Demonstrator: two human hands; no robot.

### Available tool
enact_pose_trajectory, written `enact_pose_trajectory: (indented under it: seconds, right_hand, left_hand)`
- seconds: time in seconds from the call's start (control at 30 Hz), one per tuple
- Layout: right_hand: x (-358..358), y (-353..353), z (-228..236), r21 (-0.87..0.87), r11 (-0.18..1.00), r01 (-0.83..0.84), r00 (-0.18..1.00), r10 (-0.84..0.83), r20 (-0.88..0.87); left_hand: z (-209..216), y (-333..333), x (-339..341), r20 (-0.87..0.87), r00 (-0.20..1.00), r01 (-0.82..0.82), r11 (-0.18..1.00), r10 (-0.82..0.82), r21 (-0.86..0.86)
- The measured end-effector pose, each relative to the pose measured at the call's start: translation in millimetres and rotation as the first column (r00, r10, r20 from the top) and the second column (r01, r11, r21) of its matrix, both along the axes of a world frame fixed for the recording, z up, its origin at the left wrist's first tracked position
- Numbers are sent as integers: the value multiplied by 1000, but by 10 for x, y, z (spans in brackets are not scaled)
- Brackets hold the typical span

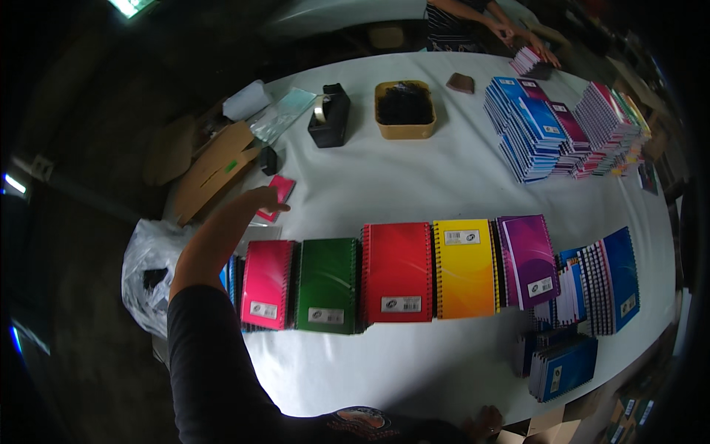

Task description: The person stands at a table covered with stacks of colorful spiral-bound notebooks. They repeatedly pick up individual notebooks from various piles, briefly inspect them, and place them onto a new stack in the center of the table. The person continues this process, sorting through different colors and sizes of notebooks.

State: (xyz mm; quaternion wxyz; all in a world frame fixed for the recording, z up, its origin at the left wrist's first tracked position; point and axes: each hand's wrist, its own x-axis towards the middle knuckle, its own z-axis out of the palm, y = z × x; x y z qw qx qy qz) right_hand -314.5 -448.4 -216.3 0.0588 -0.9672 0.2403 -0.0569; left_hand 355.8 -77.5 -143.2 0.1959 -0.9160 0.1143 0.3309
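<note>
My left hand (pixel 265 200) reaches far across the table's left side, over a small flat pink-red item (pixel 279 194) that looks like a little pad or booklet. One finger is stretched out, and the hand appears open; the other fingers are partly hidden. My right hand (pixel 484 423) is low at the near edge, dark and blurred, its fingers unclear. Between them runs a row of spiral notebook stacks: pink (pixel 266 281), green (pixel 326 277), red (pixel 397 266), yellow (pixel 464 259) and purple (pixel 526 255). Blue notebooks (pixel 566 368) lie at the near right.
At the back stand a black tape dispenser (pixel 330 118) and a yellow tub (pixel 405 130) of black pieces. Tall notebook piles (pixel 529 133) fill the far right. Cardboard (pixel 214 174) and a plastic bag (pixel 144 281) lie left. Another person's hands (pixel 510 33) work at the far side.
</note>
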Motion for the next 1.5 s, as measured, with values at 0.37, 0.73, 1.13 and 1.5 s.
enact_pose_trajectory:
  seconds: [0.37,0.73,1.13,1.5]
  right_hand:
    - [-276,37,-364,77,997,0,988,-11,152]
    - [175,85,80,272,957,-100,959,20,282]
    - [1537,1113,1050,540,-840,-62,950,117,290]
    - [1224,390,982,909,2,-417,907,-73,416]
  left_hand:
    - [-269,18,126,100,929,366,924,-356,-115]
    - [2268,-375,-1681,434,762,494,3,481,-869]
    - [908,-617,-4506,-257,944,-257,25,-208,-966]
    - [897,-1033,-4649,205,979,202,233,-12,-951]
